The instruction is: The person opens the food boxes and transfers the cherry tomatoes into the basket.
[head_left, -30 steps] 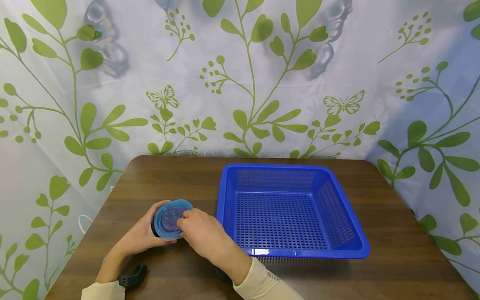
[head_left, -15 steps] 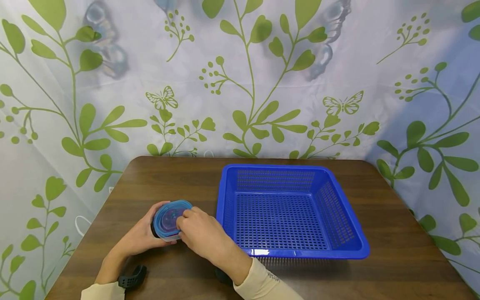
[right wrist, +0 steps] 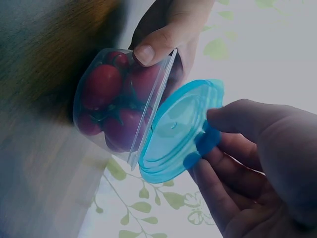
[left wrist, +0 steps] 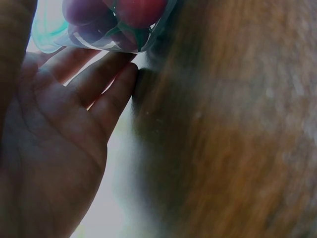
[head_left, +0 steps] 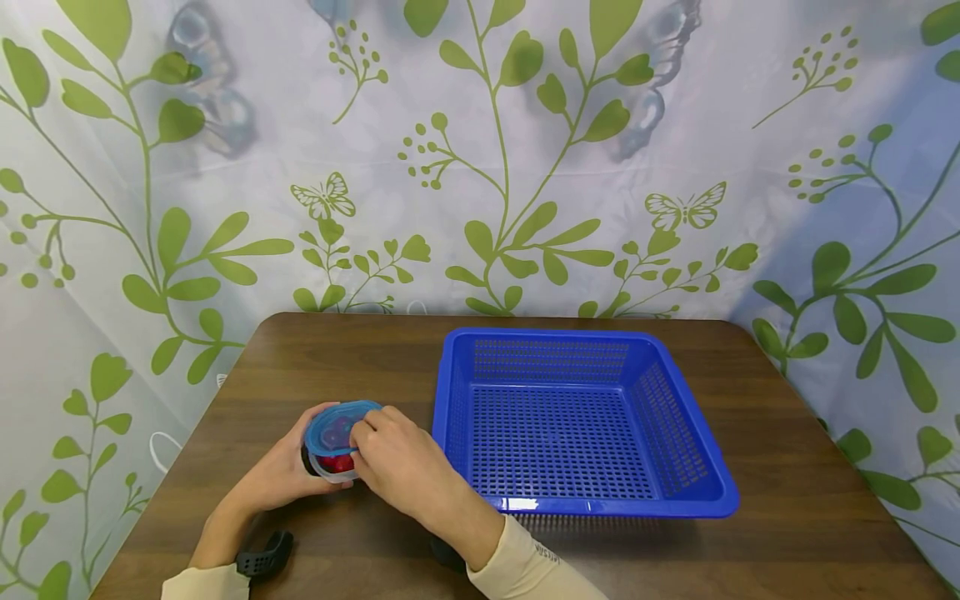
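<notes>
My left hand point(head_left: 281, 467) grips a small clear plastic container point(right wrist: 116, 101) at the left of the table. Red cherry tomatoes point(right wrist: 102, 85) with green stems fill it. My left thumb presses near its rim in the right wrist view, and the fingers curve round its side in the left wrist view. My right hand point(head_left: 401, 458) pinches the edge of a translucent blue lid point(right wrist: 181, 131) between thumb and fingers. The lid tilts up on one side, its far edge still close to the container's rim. Tomatoes show red through the gap in the head view.
A large blue plastic basket point(head_left: 585, 505) with perforated sides stands right of the hands on the brown wooden table point(head_left: 345, 350). Behind hangs a white curtain point(head_left: 360, 142) with green leaves. A black wrist strap point(head_left: 266, 557) sits by the left forearm.
The right hand has lifted the near edge of the blue lid, which now tilts up and shows the red tomatoes. The left hand and container have hardly moved.
</notes>
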`<state>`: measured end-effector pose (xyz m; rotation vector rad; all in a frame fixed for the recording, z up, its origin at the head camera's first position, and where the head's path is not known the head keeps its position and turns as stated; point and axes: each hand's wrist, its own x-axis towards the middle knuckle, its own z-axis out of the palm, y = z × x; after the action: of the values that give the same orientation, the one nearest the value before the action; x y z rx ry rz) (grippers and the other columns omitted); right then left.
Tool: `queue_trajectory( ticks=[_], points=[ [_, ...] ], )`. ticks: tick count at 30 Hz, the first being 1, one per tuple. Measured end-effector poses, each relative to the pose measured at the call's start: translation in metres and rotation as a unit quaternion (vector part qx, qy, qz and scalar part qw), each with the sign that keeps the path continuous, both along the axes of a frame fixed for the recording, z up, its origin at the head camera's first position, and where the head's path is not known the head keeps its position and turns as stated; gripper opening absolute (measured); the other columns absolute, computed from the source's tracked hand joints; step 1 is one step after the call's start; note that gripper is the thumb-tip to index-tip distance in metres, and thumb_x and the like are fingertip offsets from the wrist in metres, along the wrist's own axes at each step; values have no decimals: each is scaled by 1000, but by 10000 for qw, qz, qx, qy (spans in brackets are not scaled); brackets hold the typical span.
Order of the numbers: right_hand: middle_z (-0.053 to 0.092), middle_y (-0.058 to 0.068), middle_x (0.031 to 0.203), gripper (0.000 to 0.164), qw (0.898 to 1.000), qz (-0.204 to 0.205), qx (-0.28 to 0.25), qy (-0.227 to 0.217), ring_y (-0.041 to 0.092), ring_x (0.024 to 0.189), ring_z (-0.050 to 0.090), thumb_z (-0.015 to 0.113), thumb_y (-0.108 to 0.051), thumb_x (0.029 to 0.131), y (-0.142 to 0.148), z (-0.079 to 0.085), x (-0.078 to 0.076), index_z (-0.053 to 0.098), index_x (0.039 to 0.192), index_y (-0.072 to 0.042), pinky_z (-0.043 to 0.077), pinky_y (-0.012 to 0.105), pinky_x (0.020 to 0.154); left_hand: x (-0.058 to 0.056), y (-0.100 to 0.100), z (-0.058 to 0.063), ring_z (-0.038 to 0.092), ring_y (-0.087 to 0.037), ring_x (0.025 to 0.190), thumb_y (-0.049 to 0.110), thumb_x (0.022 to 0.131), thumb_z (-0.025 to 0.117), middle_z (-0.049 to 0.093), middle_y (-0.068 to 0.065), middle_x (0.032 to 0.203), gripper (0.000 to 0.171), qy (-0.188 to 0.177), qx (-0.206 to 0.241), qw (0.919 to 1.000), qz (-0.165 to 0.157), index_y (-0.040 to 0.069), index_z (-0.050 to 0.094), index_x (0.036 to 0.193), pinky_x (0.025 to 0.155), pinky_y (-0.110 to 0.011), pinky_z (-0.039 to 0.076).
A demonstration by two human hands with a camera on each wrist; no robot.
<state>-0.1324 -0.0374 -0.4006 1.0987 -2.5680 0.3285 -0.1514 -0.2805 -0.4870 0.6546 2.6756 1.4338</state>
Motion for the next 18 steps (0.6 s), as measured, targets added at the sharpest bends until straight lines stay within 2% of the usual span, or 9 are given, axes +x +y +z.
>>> queue_trajectory(
  ticks=[3, 10, 18],
  points=[
    [67, -5, 97, 8, 9996, -76, -238, 149, 10, 92, 60, 70, -24, 98, 0, 0, 0, 71, 99, -17, 53, 15, 82, 0, 0, 0, 57, -7, 117, 22, 73, 95, 54, -9, 141, 106, 13, 66, 10000, -6, 12, 30, 156, 98, -21, 49],
    [66, -5, 92, 10, 9966, -235, -538, 582, 8, 86, 58, 72, -24, 96, 2, 2, -1, 71, 99, -14, 51, 12, 78, -1, -1, 0, 57, -7, 116, 22, 74, 95, 56, -10, 139, 106, 19, 13, 10000, -29, 11, 29, 155, 97, -21, 49],
    [67, -3, 93, 10, 9951, -193, -754, 616, 10, 87, 59, 69, -22, 98, 5, 4, -4, 70, 99, -13, 51, 15, 81, 1, 0, 2, 58, -8, 115, 25, 74, 95, 57, -5, 137, 105, -194, -28, 9998, 42, 16, 29, 155, 97, -21, 50]
  ],
)
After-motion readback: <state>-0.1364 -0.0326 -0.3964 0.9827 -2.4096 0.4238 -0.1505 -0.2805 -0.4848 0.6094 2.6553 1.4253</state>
